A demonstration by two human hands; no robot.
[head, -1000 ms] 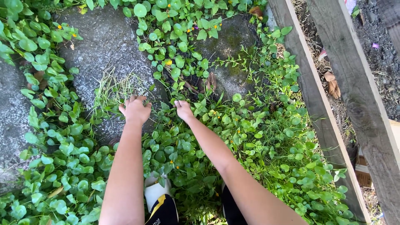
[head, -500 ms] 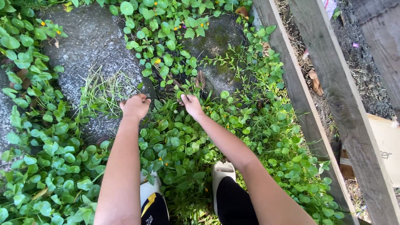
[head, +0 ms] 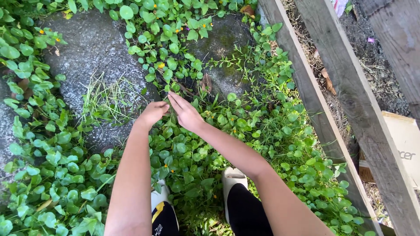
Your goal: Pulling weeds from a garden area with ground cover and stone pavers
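At the bottom edge of the view, two pale slip-on shoes [head: 233, 178] and dark trouser legs are seen among a dense mat of round-leaved green creepers [head: 192, 153]. Just above them, two bare forearms are stretched forward over the leaves. The left hand [head: 153, 112] is curled loosely, its fingertips drawn together beside the right hand [head: 185, 112], whose fingers are held straight and close, pointing up and to the left. The two hands are touching or nearly touching at the fingertips; whether a stem is pinched between them cannot be told. Both hands are held just over the creepers, at the edge of a grey concrete slab [head: 98, 48]. A small heap of thin pulled grass [head: 109, 98] is laid on that slab, just left of the left hand. Farther off, tiny yellow flowers [head: 161, 65] are scattered through the leaves. Along the right side, weathered wooden rails [head: 315, 96] are run diagonally, with bare soil and dry leaves beyond.
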